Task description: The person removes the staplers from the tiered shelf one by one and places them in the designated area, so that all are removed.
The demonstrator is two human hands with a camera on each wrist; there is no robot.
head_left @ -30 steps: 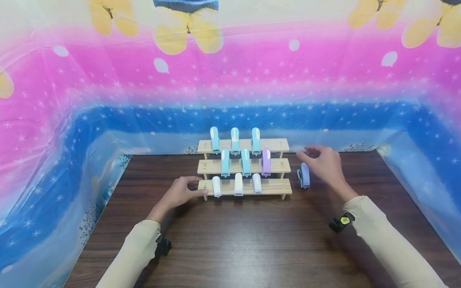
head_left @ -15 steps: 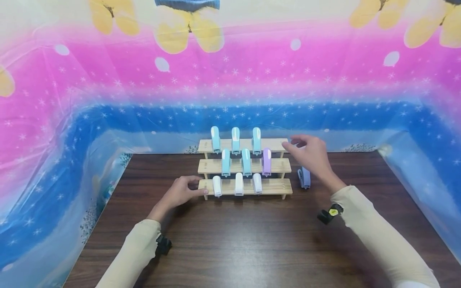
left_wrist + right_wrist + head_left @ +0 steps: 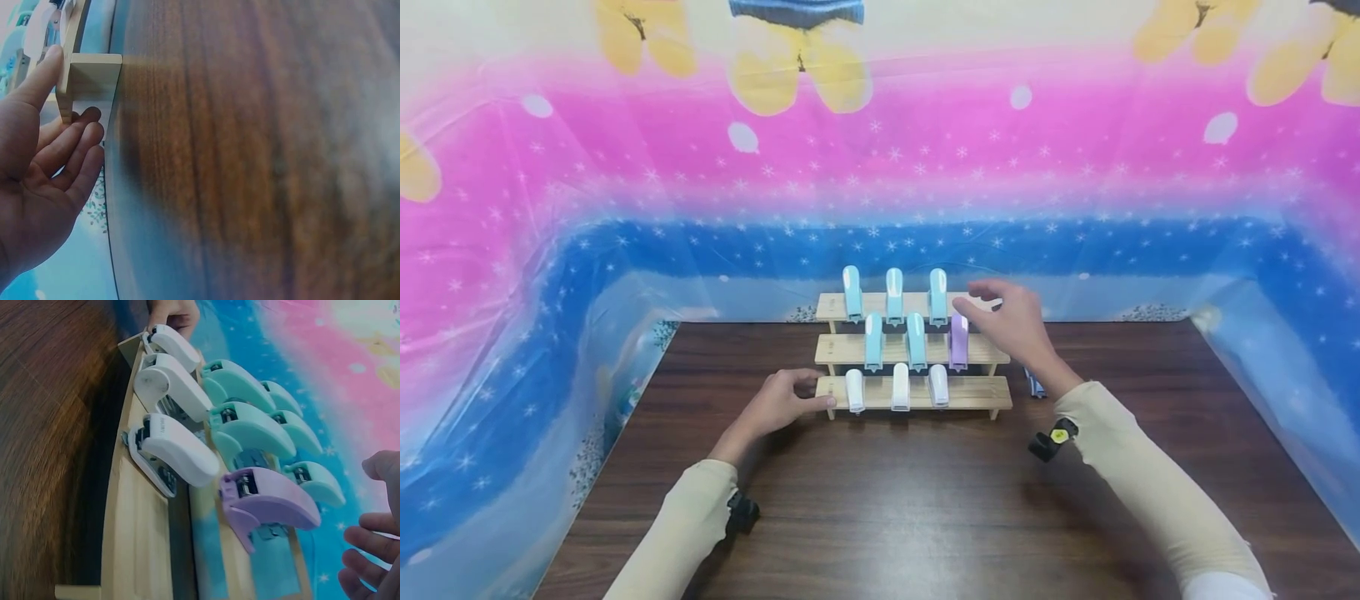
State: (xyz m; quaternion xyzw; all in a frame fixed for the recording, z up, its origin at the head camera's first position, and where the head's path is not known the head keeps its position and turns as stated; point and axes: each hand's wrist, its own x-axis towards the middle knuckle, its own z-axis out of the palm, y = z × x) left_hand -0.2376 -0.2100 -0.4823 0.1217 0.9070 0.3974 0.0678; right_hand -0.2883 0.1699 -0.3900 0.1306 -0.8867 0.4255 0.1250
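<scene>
A three-tier wooden rack (image 3: 985,392) holds mini staplers. My left hand (image 3: 781,402) grips the left end of its lowest tier, thumb on top and fingertips at the underside, as the left wrist view shows. My right hand (image 3: 1011,321) hovers before the right part of the top tier, fingers loosely bent and holding nothing. Close to it are a turquoise stapler (image 3: 937,296) on the top tier and a purple stapler (image 3: 269,500) on the middle one. A white stapler (image 3: 175,450) sits rightmost on the lowest tier. Two turquoise staplers share the middle tier with the purple one.
A bluish-lilac stapler (image 3: 1037,383) stands on the brown wooden table (image 3: 880,517) right of the rack, mostly hidden by my right forearm. A printed pink and blue cloth (image 3: 760,242) hangs behind the table and along its sides.
My right hand has moved left from above the bluish-lilac stapler to the right end of the rack's upper tiers, partly covering them. The left hand keeps its grip on the rack.
</scene>
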